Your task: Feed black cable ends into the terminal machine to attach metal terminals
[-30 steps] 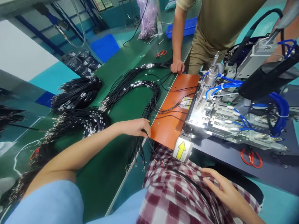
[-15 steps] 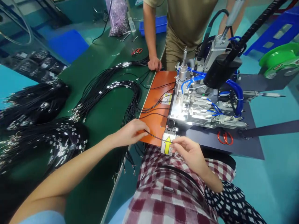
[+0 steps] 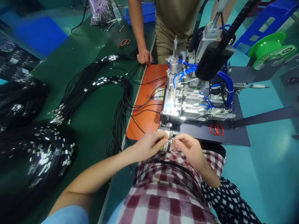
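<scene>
My left hand [image 3: 153,143] pinches a thin black cable [image 3: 138,125] near its end, with thumb and forefinger pressed together. Close beside it, my right hand [image 3: 190,151] has its fingertips closed on the tip of that same cable; the tip itself is too small to make out. Both hands are over a white label block [image 3: 166,146], which they partly cover, at the front of the orange plate [image 3: 149,123]. Several other black cables run across the plate into the metal machine [image 3: 173,105] with blue air tubes.
Bundles of black cables [image 3: 116,124] lie on the green table [image 3: 93,105]. A co-worker's hand [image 3: 144,57] rests at the plate's far corner. Red-handled scissors [image 3: 216,129] lie on the grey base; a second pair [image 3: 124,43] is on the table. A black lamp-like cylinder [image 3: 213,62] overhangs the machine.
My left hand has slid right along the cable and is now close to my right hand. The head view has shifted, so the surroundings appear farther left and higher.
</scene>
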Available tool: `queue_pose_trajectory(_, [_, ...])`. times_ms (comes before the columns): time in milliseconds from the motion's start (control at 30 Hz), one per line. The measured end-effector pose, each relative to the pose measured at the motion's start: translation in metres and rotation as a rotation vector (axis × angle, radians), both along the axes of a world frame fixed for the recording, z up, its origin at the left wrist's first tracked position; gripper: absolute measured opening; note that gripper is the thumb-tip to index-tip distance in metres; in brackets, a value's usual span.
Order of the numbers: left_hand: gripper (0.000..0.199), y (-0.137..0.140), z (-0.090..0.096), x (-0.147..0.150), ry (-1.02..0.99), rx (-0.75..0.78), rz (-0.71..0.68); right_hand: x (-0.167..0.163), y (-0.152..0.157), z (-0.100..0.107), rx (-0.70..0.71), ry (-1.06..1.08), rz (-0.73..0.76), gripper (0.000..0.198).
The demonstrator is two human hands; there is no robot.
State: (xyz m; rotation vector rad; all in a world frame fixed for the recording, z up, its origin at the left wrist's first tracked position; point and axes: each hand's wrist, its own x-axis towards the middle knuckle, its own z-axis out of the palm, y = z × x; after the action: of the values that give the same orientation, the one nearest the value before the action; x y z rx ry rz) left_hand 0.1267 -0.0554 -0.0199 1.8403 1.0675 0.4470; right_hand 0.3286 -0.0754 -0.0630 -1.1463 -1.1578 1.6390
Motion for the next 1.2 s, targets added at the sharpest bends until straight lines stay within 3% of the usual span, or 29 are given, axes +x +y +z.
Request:
queue_pose_trajectory(233, [0.018,0.007,0.007,0.012,-0.116,0.003,0.039,-0.005,0.007,0.006,0.108,-0.075,-0.022,0.016])
queue_pose_trajectory(467, [0.025,0.017,-0.008,0.012,-0.393,-0.310,0.163,-0.003,0.010,0.005,0.065,0.005,-0.063,0.018])
queue_pose_trajectory(567, [0.024,0.019,-0.012,0.012,-0.461,-0.371,0.196,-0.005,0.012,0.004,0.035,0.020,-0.077,0.018])
queue_pose_trajectory(833, [0.022,0.019,-0.014,0.012,-0.499,-0.371,0.224,-0.011,0.020,-0.001,-0.045,0.116,-0.046,0.020])
queue_pose_trajectory(1033, [0.021,0.017,-0.018,0.010,-0.518,-0.346,0.228,-0.010,0.025,-0.003,-0.291,0.304,0.043,0.024])
queue_pose_trajectory(1200, [0.020,0.016,-0.020,0.010,-0.521,-0.322,0.243,-0.014,0.023,-0.005,-0.292,0.308,-0.026,0.026])
